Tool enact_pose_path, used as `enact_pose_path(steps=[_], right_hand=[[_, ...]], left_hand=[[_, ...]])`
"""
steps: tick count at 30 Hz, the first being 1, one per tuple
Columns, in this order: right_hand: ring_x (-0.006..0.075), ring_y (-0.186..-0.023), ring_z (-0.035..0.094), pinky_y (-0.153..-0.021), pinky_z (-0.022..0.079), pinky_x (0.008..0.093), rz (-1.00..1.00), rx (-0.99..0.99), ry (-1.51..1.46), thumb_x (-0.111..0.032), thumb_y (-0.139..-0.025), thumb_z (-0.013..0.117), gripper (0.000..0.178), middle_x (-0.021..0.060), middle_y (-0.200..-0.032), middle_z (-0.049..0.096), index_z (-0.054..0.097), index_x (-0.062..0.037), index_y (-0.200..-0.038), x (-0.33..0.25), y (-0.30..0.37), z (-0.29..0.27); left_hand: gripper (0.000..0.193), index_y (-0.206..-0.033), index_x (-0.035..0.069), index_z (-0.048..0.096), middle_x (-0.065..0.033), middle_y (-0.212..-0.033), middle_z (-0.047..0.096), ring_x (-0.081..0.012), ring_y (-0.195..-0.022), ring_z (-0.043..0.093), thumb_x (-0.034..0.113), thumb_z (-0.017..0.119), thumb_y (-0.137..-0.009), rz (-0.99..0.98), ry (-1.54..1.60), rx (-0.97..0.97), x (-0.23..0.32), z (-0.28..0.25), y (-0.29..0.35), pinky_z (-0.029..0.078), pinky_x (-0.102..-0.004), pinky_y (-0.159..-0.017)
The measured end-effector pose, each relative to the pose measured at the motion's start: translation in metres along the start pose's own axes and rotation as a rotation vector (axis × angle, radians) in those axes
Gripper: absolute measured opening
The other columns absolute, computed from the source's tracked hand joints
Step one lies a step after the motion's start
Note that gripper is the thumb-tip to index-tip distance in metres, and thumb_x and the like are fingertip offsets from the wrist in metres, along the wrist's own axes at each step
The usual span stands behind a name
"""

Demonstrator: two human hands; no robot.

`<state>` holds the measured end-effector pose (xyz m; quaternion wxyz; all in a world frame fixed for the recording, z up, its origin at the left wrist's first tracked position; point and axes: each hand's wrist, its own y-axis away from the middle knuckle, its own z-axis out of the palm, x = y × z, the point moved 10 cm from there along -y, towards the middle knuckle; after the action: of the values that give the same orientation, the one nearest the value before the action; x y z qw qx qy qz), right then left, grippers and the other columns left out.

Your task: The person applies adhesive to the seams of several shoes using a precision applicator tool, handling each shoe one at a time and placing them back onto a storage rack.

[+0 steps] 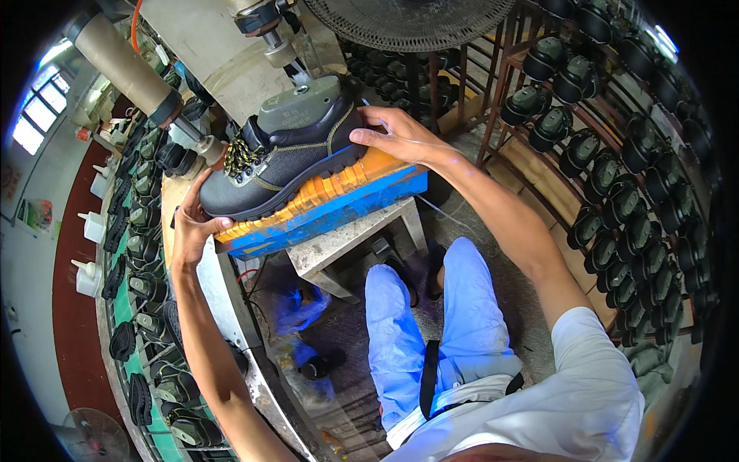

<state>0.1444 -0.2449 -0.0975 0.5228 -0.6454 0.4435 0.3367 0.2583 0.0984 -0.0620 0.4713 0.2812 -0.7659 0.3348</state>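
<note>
A black leather work shoe [304,165] with yellow-and-black laces lies on a ridged orange pad [312,192] set in a blue press base [362,199]. Out of its opening rises a grey-green shoe last [300,108]. My left hand [194,223] grips the toe end, thumb on the near side. Around the heel my right hand [392,135] is closed, with the thumb toward me. A metal press rod [196,138] comes down close to the toe. Another press head [279,52] hangs over the last, near its top.
A green conveyor [123,308] with several shoes on lasts runs along the left. Racks [570,192] full of lasted shoes stand at the right. A large fan [408,23] is behind the press. Beneath the base stands a worn stool [323,254], in front of my knees.
</note>
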Motion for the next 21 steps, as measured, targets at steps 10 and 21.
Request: enact_pose_path(steps=[10,21], right_hand=[[0.0238,-0.131,0.062,-0.116,0.044,0.0389,0.029,0.022,0.05,-0.04,-0.102,0.073,0.065,0.0191,-0.14,0.068,0.057,0.002,-0.148,0.016,-0.008,-0.005],[0.0121,-0.083,0.054,-0.079,0.047,0.0286,-0.195,0.503,0.244,-0.018,-0.104,0.048,0.039,0.001,-0.089,0.06,0.068,-0.0062,-0.136,-0.047,0.132,-0.034]], left_hand=[[0.103,-0.155,-0.001,0.051,-0.0127,-0.148,0.062,-0.0247,-0.13,0.064,0.001,0.095,-0.061,-0.02,-0.032,0.015,0.005,0.003,0.01,0.049,-0.0368,-0.116],[0.077,-0.152,0.0,0.055,-0.0052,-0.116,0.061,-0.0161,-0.088,0.053,0.022,0.088,-0.087,0.12,-0.301,0.724,0.036,0.087,0.128,0.048,-0.0309,-0.078]])
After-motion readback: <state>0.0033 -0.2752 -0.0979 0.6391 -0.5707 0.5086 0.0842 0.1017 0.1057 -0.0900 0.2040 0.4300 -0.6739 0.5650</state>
